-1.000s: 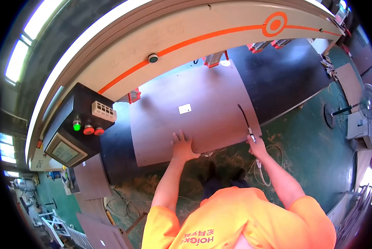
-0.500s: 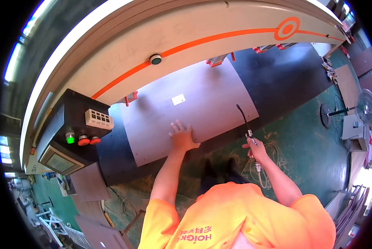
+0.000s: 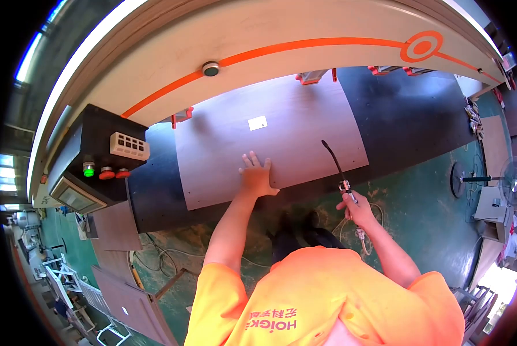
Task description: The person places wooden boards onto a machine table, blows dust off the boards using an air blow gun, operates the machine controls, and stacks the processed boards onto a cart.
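Observation:
My left hand (image 3: 257, 177) rests palm down on a flat grey-brown panel (image 3: 293, 138), near its front edge, fingers spread. A small white label (image 3: 258, 123) is stuck on the panel beyond my fingertips. In my right hand (image 3: 357, 209) is an air blow gun (image 3: 344, 184), fingers wrapped round its handle. Its thin black nozzle points away from me over the right part of the panel. A pale coiled hose (image 3: 367, 245) hangs below the gun. The panel lies on a black machine bed (image 3: 408, 121).
A beige machine beam (image 3: 304, 55) with an orange stripe spans the bed, red-tipped clamps (image 3: 309, 76) beneath it. At left hangs a control box (image 3: 106, 130) with green and red buttons. A floor fan (image 3: 509, 180) stands at right. Boards (image 3: 131, 300) lie at lower left.
The camera view has shifted and turned slightly. The blow gun's nozzle has moved a little left over the panel. My left hand keeps its place on the panel.

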{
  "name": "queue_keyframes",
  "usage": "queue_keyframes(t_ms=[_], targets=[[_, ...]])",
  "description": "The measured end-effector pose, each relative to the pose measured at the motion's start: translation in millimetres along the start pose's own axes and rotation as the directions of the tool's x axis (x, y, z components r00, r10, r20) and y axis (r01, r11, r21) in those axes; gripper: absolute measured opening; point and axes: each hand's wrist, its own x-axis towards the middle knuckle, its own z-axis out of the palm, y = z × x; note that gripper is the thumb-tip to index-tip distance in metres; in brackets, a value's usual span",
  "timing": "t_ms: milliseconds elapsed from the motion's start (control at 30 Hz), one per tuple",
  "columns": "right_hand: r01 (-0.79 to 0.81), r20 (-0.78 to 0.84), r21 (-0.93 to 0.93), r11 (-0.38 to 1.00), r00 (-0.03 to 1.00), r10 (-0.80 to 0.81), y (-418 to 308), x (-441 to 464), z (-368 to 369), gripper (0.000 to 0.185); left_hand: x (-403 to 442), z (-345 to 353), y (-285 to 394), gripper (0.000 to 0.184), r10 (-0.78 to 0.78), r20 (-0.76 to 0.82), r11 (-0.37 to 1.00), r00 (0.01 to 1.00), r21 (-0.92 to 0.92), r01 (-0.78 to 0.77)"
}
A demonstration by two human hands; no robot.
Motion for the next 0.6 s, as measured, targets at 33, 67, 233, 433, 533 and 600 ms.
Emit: queue_keyframes(t_ms=[33, 67, 233, 433, 533, 600], targets=[[-0.007, -0.007, -0.008, 1.0, 1.0, 0.007, 2, -3, -7, 0.03, 0, -3, 3, 0.108, -0.007, 0.011, 1.0, 1.0, 0.019, 0.007], [-0.016, -0.013, -0.015, 1.0, 1.0, 0.016, 5, -7, -13, 0.03, 1, -6, 5, 0.109, -0.009, 0.027, 1.0, 1.0, 0.026, 0.009], [-0.184, -0.09, 0.123, 0.975, 0.976, 0.196, 4, -31, -51, 0.037, 4, -7, 8, 0.111, -0.006, 0.023, 0.999, 1.0, 0.046, 0.005], [-0.156, 0.136, -0.004, 0.988, 0.978, 0.155, -7, -71, -44, 0.03, -9, -3, 14, 0.111, -0.055, -0.053, 0.998, 0.997, 0.021, 0.056], [-0.127, 0.256, -0.153, 0.98, 0.953, 0.164, -14, -96, -30, 0.029, -14, 23, 9, 0.108, -0.053, -0.154, 0.998, 0.987, -0.036, 0.048], [-0.122, 0.206, -0.115, 0.986, 0.968, 0.144, -6, -102, -30, 0.033, -37, 24, 19, 0.101, 0.043, -0.161, 0.992, 0.986, -0.11, -0.061]])
